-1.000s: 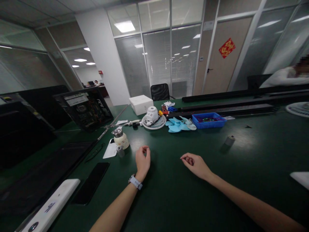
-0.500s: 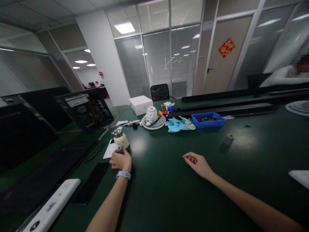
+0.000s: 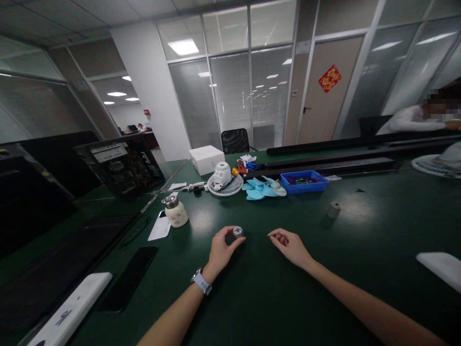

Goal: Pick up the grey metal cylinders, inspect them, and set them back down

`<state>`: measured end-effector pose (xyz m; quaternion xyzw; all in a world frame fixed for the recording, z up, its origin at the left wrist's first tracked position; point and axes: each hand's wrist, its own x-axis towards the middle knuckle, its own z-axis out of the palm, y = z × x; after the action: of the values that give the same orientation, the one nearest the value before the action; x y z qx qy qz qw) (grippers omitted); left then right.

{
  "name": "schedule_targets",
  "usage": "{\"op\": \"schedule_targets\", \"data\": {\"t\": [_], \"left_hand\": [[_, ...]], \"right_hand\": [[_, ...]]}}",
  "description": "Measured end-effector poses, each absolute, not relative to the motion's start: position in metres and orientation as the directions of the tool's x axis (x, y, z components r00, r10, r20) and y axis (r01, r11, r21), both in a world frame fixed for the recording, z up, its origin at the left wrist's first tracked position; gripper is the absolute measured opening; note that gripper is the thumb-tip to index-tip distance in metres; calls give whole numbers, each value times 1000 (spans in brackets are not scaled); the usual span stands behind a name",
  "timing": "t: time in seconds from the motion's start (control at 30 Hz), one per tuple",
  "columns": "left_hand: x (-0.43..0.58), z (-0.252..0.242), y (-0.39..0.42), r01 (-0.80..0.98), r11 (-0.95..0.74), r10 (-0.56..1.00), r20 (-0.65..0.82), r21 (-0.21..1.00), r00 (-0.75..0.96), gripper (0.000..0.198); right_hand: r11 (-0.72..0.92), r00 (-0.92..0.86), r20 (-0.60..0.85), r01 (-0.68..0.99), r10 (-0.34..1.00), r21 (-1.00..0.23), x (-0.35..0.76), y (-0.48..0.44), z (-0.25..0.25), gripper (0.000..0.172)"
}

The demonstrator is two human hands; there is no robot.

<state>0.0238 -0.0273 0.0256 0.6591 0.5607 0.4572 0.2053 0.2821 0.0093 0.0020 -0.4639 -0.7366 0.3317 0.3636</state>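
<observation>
My left hand (image 3: pixel 222 248), with a watch on its wrist, has thumb and fingers around the sides of a small grey metal cylinder (image 3: pixel 238 232). The cylinder stands upright, and its round top with a hole in the middle shows. To its right, my right hand (image 3: pixel 289 246) rests over the green table (image 3: pixel 259 288) with its fingers curled in and nothing visible in them. A gap separates the two hands. Another grey metal cylinder (image 3: pixel 334 210) stands on the table, farther off to the right.
Left are a cream bottle (image 3: pixel 176 211), a white card (image 3: pixel 159 227), a black phone (image 3: pixel 127 278) and an opened computer case (image 3: pixel 120 166). Behind lie a white fan part (image 3: pixel 224 182), light-blue fan blades (image 3: pixel 258 189), a blue tray (image 3: pixel 306 188) and a white box (image 3: pixel 206 160). A person (image 3: pixel 406 120) sits far right.
My left hand has carried the small cylinder rightward from beside the bottle towards my right hand. My right hand has kept its curled pose. The view has shifted slightly.
</observation>
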Motion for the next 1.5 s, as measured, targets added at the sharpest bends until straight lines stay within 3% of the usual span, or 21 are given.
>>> {"op": "schedule_targets", "data": {"t": [0.2,0.37,0.47,0.6,0.83,1.03,1.2,1.33,1.5], "left_hand": [[31,24,-32,473,-281,956,287,835,62,35],[28,21,-29,459,-316,946,313,830,86,33],[27,18,-28,448,-336,939,329,828,96,32],[28,17,-29,445,-327,943,322,834,89,31],[29,20,-30,431,-304,950,303,850,73,36],[26,18,-30,456,-313,947,310,833,84,39],[22,18,-31,488,-309,949,301,816,97,47],[19,17,-31,541,-296,952,291,787,98,52],[20,18,-32,571,-317,939,336,757,74,58]], "right_hand": [[403,-324,280,417,903,-815,264,10,20,29],[517,-452,335,377,827,-768,227,16,41,34],[545,-488,328,414,809,-729,208,18,44,28],[537,-467,329,434,821,-724,195,18,47,22],[576,-363,457,375,812,-726,245,31,67,24],[450,-327,312,595,892,-666,315,47,23,28],[466,-399,252,653,882,-597,320,44,9,27],[454,-354,292,584,888,-673,319,43,10,38],[332,-135,304,393,943,-857,323,49,2,57]]}}
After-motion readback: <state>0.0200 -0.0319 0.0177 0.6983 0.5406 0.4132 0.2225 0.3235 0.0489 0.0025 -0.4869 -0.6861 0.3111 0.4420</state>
